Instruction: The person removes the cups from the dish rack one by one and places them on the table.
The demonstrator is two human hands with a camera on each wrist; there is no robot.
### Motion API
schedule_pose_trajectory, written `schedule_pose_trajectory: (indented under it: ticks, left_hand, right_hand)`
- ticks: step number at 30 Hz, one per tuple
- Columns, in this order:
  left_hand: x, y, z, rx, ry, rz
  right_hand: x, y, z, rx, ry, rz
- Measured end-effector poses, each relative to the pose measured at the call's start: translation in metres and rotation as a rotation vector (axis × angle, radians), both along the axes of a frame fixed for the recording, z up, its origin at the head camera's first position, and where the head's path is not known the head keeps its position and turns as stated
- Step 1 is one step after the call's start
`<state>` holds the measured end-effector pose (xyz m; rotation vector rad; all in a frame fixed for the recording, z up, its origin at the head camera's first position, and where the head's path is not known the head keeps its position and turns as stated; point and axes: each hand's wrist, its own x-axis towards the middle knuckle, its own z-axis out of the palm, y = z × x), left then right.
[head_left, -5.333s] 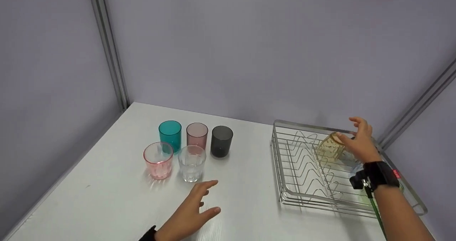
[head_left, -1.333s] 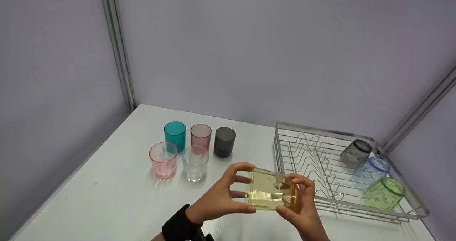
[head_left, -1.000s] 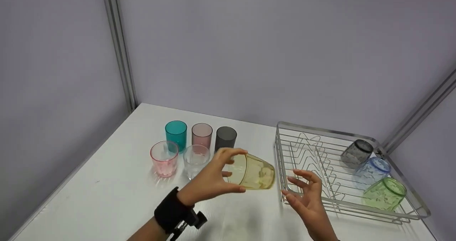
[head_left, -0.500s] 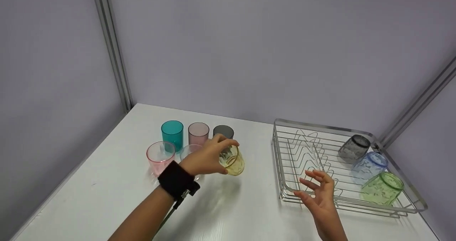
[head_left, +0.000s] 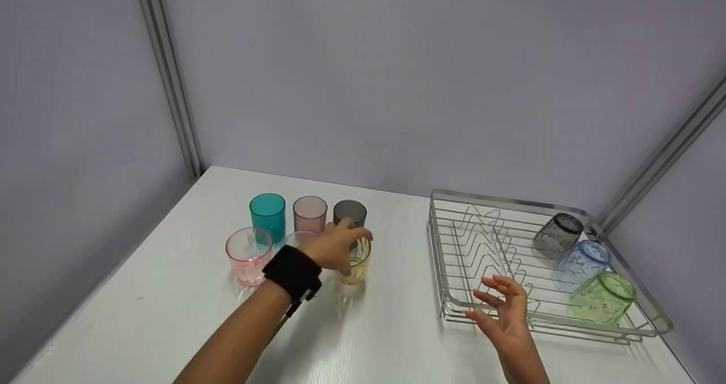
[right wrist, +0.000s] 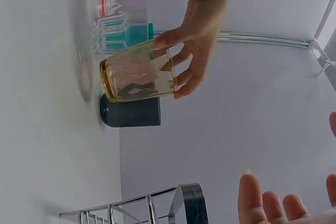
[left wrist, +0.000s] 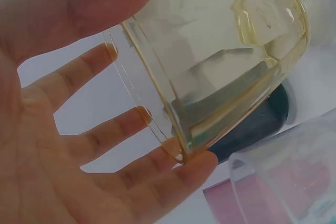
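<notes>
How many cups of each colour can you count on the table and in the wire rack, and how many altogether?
Teal cup: 1
Mauve cup: 1
Dark grey cup: 1
Pink cup: 1
Clear cup: 1
Yellow cup, gripped by the left hand: 1
Smoky grey cup in the rack: 1
Blue cup: 1
Green cup: 1
Total: 9

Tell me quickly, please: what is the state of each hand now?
Left hand: grips the yellow glass by its rim, from above.
Right hand: open, fingers spread, holding nothing, near the dish rack.
</notes>
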<state>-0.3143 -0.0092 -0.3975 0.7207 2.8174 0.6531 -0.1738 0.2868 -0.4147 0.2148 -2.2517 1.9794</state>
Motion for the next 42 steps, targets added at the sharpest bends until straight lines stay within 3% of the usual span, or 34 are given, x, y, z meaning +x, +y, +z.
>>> schedule_pose_trajectory:
  ticks: [14, 30, 42]
  left_hand:
    - [-0.005, 0.007, -0.006, -0.054, -0.058, 0.004]
    - [-0.003, 0.009, -0.009, -0.09, -0.091, 0.027]
    - [-0.003, 0.009, -0.013, -0.154, -0.07, -0.046]
  right_hand:
    - [0.001, 0.002, -0.002, -0.013, -0.015, 0.013]
    - [0.004, 0.003, -0.007, -0.004, -0.034, 0.006]
    - [0.004, 0.005, -0.006, -0.01, -0.028, 0.017]
